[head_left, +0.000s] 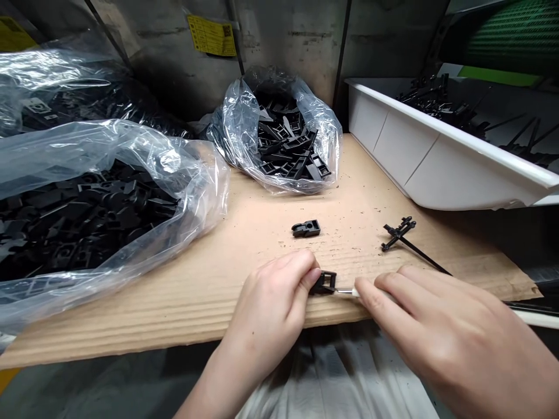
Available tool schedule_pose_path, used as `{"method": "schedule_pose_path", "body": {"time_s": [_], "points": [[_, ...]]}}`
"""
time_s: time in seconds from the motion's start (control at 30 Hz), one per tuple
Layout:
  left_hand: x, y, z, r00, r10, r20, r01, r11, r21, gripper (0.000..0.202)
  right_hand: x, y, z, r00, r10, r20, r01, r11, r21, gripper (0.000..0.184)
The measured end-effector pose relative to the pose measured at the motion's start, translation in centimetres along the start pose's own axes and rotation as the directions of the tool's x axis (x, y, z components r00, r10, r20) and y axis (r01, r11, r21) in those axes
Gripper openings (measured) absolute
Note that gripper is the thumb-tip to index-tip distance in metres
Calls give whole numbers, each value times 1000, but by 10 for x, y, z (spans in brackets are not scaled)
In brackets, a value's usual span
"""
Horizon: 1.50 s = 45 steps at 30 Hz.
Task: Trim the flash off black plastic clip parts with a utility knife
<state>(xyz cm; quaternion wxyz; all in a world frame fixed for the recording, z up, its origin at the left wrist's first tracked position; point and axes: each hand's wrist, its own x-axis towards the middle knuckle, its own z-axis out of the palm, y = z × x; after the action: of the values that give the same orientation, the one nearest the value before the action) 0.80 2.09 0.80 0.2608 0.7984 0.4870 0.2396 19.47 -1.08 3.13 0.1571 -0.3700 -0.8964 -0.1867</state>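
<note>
My left hand (279, 291) pinches a small black plastic part (326, 282) with a rectangular opening, near the front edge of the cardboard. My right hand (437, 320) grips a white-handled knife (347, 291), whose thin metal tip touches the lower right of that part. Most of the handle is hidden under my fingers. Just beyond my left hand lies another black plastic part (306, 228), with a rounded end and a hole. Above my right hand, a black moulding sprue (398, 233) with short branches and a long stem rests on the cardboard.
Cardboard (262, 215) covers the work surface, with dark shavings scattered on it. An open plastic bag (205, 180) of black parts stands at the left, another bag (238, 134) at the back. On the right is a white bin (393, 134) of black sprues.
</note>
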Motion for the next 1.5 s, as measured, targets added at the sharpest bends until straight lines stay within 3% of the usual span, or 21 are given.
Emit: {"method": "schedule_pose_path", "body": {"time_s": [0.17, 0.3, 0.43, 0.57, 0.7, 0.73, 0.83, 0.9, 0.97, 1.03, 1.13, 1.2, 1.3, 1.4, 1.5], "points": [[2, 1, 1, 1000, -13, -6, 13, 1000, 2, 23, -2, -8, 8, 1000, 11, -7, -11, 1000, -10, 31], [2, 1, 3, 1000, -23, -1, 23, 1000, -5, 23, 1, -14, 5, 996, 65, 67, -60, 995, -75, 34], [-1, -2, 0, 997, -77, -12, 74, 985, -158, 20, 0, -2, -4, 982, 165, 88, -172, 982, 80, 26], [-8, 0, -5, 993, -102, -59, 52, 831, -554, 11, -13, 11, -4, 951, 309, -10, -277, 868, 412, 21], [-8, 8, 1, 991, -133, -23, 69, 645, -761, 5, -17, -3, 7, 905, 415, 90, -366, 657, 659, 8], [-6, 10, 4, 985, -173, -1, 102, 587, -803, 10, -16, -10, 11, 889, 457, 45, -373, 660, 652, 9], [-2, 14, 9, 955, -282, 95, 208, 406, -890, 27, -12, -31, 23, 859, 476, -190, -328, 795, 511, 8], [1, 15, 11, 941, -305, 147, 252, 341, -906, 35, -10, -41, 30, 862, 426, -275, -287, 857, 428, 12], [2, 16, 11, 933, -311, 183, 280, 302, -912, 39, -8, -45, 33, 862, 410, -298, -264, 865, 427, 17], [2, 17, 10, 928, -299, 224, 313, 296, -902, 34, -6, -42, 32, 879, 401, -257, -248, 846, 472, 21], [2, 14, 7, 931, -255, 260, 341, 362, -868, 20, -6, -28, 21, 924, 368, -105, -236, 764, 601, 27], [1, 9, 6, 940, -231, 253, 326, 383, -864, 21, -8, -15, 13, 921, 387, -53, -265, 719, 642, 24], [1, 2, 4, 941, -222, 257, 319, 324, -890, 31, -14, -1, 10, 896, 441, -54, -358, 788, 501, 20], [1, 0, 5, 937, -235, 259, 317, 259, -912, 40, -20, 0, 18, 927, 376, -5, -355, 879, 318, 32], [1, 3, 7, 938, -247, 244, 306, 260, -916, 29, -25, -9, 27, 914, 404, -24, -375, 867, 327, 31]]}}
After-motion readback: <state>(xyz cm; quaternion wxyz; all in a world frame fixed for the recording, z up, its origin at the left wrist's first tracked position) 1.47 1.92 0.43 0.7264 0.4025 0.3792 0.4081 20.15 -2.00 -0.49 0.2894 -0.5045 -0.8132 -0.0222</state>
